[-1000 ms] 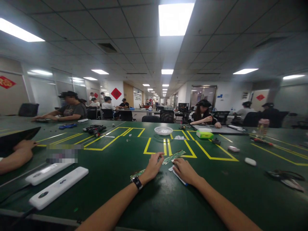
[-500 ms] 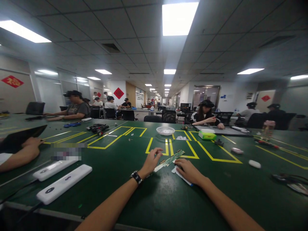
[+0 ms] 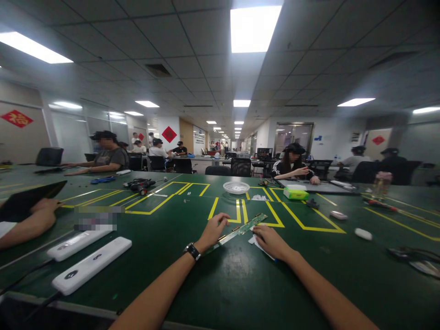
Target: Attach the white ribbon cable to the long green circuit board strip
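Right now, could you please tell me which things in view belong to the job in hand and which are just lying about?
Likely in the job:
green circuit board, by the left hand
white flat piece, under the right hand

Likely lying about:
white dish
green pack
white oval object

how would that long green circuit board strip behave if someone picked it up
The circuit board strip looks thin, so it's probably light. Its long, narrow shape suggests it could flex a little if lifted by one end. Being flat rather than round, it seems unlikely to roll.
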`<state>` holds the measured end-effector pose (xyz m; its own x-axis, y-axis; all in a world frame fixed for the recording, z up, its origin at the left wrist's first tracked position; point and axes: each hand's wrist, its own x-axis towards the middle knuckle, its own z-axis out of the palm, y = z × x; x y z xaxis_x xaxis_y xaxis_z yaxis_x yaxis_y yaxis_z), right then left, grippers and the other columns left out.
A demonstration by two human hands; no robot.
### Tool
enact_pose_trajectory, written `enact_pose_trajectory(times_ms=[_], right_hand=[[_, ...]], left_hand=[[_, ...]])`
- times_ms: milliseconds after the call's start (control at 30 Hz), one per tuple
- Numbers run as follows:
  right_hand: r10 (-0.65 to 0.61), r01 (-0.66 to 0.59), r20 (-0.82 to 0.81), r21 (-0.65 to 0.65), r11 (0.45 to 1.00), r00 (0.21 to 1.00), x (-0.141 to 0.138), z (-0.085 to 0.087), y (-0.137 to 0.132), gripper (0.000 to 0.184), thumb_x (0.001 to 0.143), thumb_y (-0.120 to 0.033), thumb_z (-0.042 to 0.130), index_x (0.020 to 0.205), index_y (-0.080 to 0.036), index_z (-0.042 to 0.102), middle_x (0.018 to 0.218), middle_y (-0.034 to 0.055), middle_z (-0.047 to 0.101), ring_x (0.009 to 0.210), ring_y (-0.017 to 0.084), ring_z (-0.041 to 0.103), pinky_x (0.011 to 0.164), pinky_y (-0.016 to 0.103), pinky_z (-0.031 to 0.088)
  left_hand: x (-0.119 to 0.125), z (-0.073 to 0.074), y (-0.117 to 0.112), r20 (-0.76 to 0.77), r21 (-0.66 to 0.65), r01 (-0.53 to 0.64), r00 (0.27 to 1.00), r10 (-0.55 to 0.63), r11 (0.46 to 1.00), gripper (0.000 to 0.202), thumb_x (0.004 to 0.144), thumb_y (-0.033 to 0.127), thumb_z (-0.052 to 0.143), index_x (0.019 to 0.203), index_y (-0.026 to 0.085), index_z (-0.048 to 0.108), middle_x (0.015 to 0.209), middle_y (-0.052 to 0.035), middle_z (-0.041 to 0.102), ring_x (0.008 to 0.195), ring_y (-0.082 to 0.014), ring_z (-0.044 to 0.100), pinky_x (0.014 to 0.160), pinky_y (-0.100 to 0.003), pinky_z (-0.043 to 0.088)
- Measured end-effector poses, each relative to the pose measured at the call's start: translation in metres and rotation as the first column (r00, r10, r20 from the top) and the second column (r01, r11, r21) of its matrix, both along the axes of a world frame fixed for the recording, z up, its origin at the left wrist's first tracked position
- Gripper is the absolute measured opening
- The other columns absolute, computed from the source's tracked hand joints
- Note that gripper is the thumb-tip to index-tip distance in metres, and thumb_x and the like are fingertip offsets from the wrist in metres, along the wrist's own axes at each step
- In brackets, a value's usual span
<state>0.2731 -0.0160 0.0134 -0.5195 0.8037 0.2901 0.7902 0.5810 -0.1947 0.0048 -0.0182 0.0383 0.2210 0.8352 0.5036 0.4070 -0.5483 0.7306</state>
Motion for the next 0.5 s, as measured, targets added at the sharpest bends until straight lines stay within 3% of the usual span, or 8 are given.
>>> enact_pose_trajectory(times_ms=[133, 267, 500], right_hand=[[0.13, -0.131, -0.045, -0.029, 0.991, 0.991, -0.012, 0.003, -0.011, 0.042, 0.083, -0.014, 0.043, 0.12, -0.018, 0.062, 0.129, 0.0089, 0.058, 0.12, 0.021, 0.051, 0.105, 0.035, 0.034], [0.197, -0.2, -0.063, -0.037, 0.979, 0.978, -0.018, 0.006, -0.017, 0.042, 0.082, -0.013, 0.042, 0.119, -0.021, 0.061, 0.127, 0.0062, 0.06, 0.12, 0.02, 0.051, 0.104, 0.036, 0.034], [0.068, -0.068, -0.05, -0.012, 0.998, 0.996, -0.008, -0.002, -0.004, 0.037, 0.086, -0.02, 0.043, 0.119, -0.021, 0.061, 0.127, 0.0084, 0.058, 0.12, 0.023, 0.05, 0.102, 0.039, 0.036]], left_hand=[[-0.004, -0.003, 0.007, 0.043, -0.062, 0.06, 0.997, -0.058, 0.996, 0.03, 0.086, 0.035, 0.043, 0.099, 0.017, 0.063, 0.081, -0.0028, 0.068, 0.08, -0.0179, 0.06, 0.078, -0.028, 0.044], [-0.007, -0.006, 0.009, 0.02, -0.082, 0.063, 0.998, -0.062, 0.995, 0.029, 0.086, 0.034, 0.042, 0.098, 0.017, 0.063, 0.078, -0.0021, 0.068, 0.076, -0.017, 0.059, 0.074, -0.027, 0.044], [-0.005, -0.014, 0.005, -0.18, 0.001, 0.064, 0.982, -0.063, 0.998, 0.028, 0.088, 0.03, 0.041, 0.098, 0.018, 0.063, 0.081, -0.0039, 0.066, 0.079, -0.0186, 0.059, 0.075, -0.029, 0.043]])
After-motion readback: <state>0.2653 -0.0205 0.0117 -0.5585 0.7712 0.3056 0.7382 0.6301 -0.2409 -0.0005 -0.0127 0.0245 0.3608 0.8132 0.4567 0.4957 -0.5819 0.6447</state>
